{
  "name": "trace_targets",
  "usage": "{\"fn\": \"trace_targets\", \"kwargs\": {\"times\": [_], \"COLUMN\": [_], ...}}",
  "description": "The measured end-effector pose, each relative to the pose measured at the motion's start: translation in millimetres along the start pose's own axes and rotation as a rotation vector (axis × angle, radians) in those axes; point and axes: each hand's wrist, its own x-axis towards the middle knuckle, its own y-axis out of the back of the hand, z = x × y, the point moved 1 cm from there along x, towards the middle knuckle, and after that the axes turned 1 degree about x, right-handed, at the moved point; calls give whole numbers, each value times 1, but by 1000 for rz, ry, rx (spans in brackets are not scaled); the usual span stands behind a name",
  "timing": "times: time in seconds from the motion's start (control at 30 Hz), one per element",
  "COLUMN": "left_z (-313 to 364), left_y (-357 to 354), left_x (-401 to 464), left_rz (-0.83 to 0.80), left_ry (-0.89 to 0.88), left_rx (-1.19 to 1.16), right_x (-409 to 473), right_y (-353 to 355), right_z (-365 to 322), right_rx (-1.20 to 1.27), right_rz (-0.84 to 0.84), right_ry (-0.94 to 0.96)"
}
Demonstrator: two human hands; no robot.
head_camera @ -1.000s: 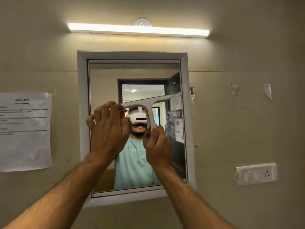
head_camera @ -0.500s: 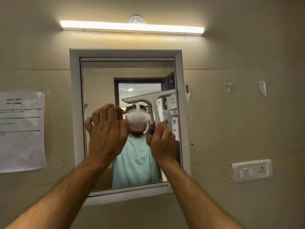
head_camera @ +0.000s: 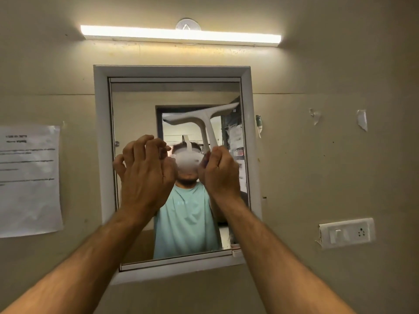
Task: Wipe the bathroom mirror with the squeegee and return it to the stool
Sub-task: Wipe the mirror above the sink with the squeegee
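Squeegee (head_camera: 205,123) is up at the bathroom mirror (head_camera: 136,114), its white blade tilted, right end higher, reaching close to the right side of the frame in the upper half of the glass. The right hand (head_camera: 218,171) grips the lower end of the handle, fingers (head_camera: 213,155) curled round it. The left hand (head_camera: 145,175) is raised just beside it, left of the handle and below the blade's left end, its fingers loosely bent and holding nothing; whether the tips touch the glass I cannot tell

Judging by this, the wiping stage is under way and not the return. Blade height suggests a stroke starting near the top, with the lower glass likely left to do, though no streaks or wet patches show clearly enough to say which parts are already clean. Whether the rubber edge is pressed flat on the glass cannot be told either. Returning the tool remains entirely undone: the stool is nowhere in view

As for containers, none appears. The wall around carries a lit tube light (head_camera: 181,35) above the frame, a printed paper sheet (head_camera: 29,180) at the left and a switch plate (head_camera: 347,232) at the lower right
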Motion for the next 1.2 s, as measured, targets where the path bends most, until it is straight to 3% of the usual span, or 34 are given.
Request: {"fn": "trace_targets", "kwargs": {"times": [0.23, 0.47, 0.6, 0.9, 1.07, 1.2], "left_z": [-1, 1, 0, -3, -1, 3], "left_y": [-7, -11, -12, -12, -12, -14], "left_x": [-18, -9, -14, -35, -23, -30], "left_rz": [-10, 7, 5, -54, -20, -9], "left_ry": [-34, -34, -8, -29, -46, -37], "left_rx": [8, 9, -4, -31, -28, -54], "right_x": [-76, -31, -23, -116, -71, -47], "right_y": [7, 5, 4, 7, 5, 5], "right_z": [41, 10, 18, 65, 37, 36], "right_rx": [-31, 42, 13, -30, -1, -90], "right_rz": [-16, 107, 38, 0, 117, 86], "right_ry": [-48, 34, -22, -27, 10, 26]}}
